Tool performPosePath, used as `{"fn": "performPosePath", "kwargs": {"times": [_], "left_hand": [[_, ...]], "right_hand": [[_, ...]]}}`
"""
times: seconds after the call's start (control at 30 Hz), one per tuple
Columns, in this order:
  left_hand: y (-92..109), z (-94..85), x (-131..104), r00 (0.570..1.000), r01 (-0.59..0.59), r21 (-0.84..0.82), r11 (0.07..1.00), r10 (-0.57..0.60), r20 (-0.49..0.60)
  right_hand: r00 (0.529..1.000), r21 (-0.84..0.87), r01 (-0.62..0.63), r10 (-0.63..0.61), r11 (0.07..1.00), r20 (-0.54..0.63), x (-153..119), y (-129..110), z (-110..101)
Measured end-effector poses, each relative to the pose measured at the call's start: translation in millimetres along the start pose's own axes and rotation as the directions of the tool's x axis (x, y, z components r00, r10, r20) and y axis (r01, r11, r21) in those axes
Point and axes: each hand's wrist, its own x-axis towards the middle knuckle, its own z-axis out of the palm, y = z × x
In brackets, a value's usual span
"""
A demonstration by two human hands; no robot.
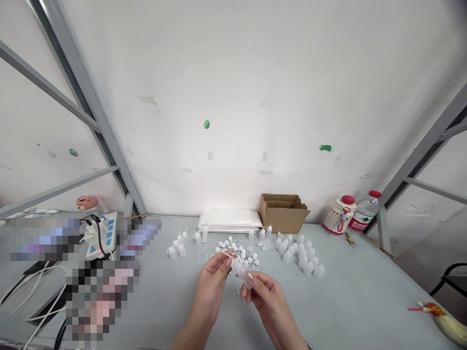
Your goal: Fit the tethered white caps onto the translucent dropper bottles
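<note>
A small translucent plastic bottle point(242, 273) is held tilted between my two hands, over the front middle of the grey table. My right hand point(264, 291) pinches its lower end. My left hand point(215, 274) is closed at its upper end, on a thin white strap or cap piece. Just behind the hands lies a loose pile of small white caps with straps point(251, 257). Several capped bottles point(177, 247) stand left of the pile, and several translucent bottles point(302, 255) stand in a group to its right.
A stack of white sheets point(228, 220) and an open cardboard box point(284, 216) sit against the wall. Two drink bottles point(339, 216) stand at the back right. A power strip point(107, 236) with cables lies at the left, near blurred-out areas. A yellowish object point(452, 330) is at the right edge.
</note>
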Motion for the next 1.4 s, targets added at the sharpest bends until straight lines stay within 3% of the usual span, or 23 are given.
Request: {"fn": "performPosePath", "kwargs": {"times": [0.23, 0.5, 0.6, 0.73, 0.8, 0.87, 0.93, 1.03, 1.13, 1.2, 1.4], "left_hand": [[2, 2.1, 0, 0.999, 0.047, -0.107, 0.993, -0.046, 0.013], [9, 7.5, -9, 0.998, 0.035, -0.114, 0.993, -0.030, 0.046], [9, 7.2, -10, 0.999, 0.010, -0.059, 0.998, -0.008, 0.048], [9, 5.7, -9, 1.000, 0.014, 0.027, 1.000, -0.015, 0.007], [11, 4.9, -9, 1.000, 0.023, 0.070, 0.997, -0.024, 0.020], [14, 4.7, -9, 0.999, 0.023, 0.106, 0.994, -0.027, 0.041], [17, 5.1, -9, 0.997, 0.022, 0.117, 0.993, -0.030, 0.069], [21, 5.4, -9, 0.992, 0.020, 0.102, 0.995, -0.032, 0.118], [24, 2.7, -10, 0.988, 0.009, 0.139, 0.990, -0.030, 0.151], [26, -0.6, -9, 0.988, 0.000, 0.193, 0.981, -0.030, 0.152], [29, -7.0, -7, 0.997, 0.021, 0.347, 0.938, -0.045, 0.061]], "right_hand": [[0.987, -0.253, 0.113, -0.137, 0.961, -0.080, -4, 1, 3], [0.939, -0.505, 0.229, -0.326, 0.832, -0.110, -8, 8, 2], [0.903, -0.591, 0.304, -0.424, 0.748, -0.073, -8, 11, 2], [0.804, -0.624, 0.422, -0.589, 0.658, -0.077, -8, 16, 5], [0.780, -0.628, 0.442, -0.620, 0.640, -0.083, -8, 18, 6], [0.790, -0.623, 0.435, -0.607, 0.650, -0.082, -9, 17, 6], [0.838, -0.580, 0.382, -0.534, 0.719, -0.111, -9, 15, 4], [0.961, -0.366, 0.200, -0.255, 0.909, -0.109, -5, 9, 3], [1.000, -0.131, 0.030, -0.030, 0.991, 0.002, -1, 5, 3], [1.000, -0.114, 0.024, -0.022, 0.993, 0.020, 1, 4, 2], [0.987, -0.308, 0.120, -0.146, 0.944, -0.063, -3, 9, 3]]}}
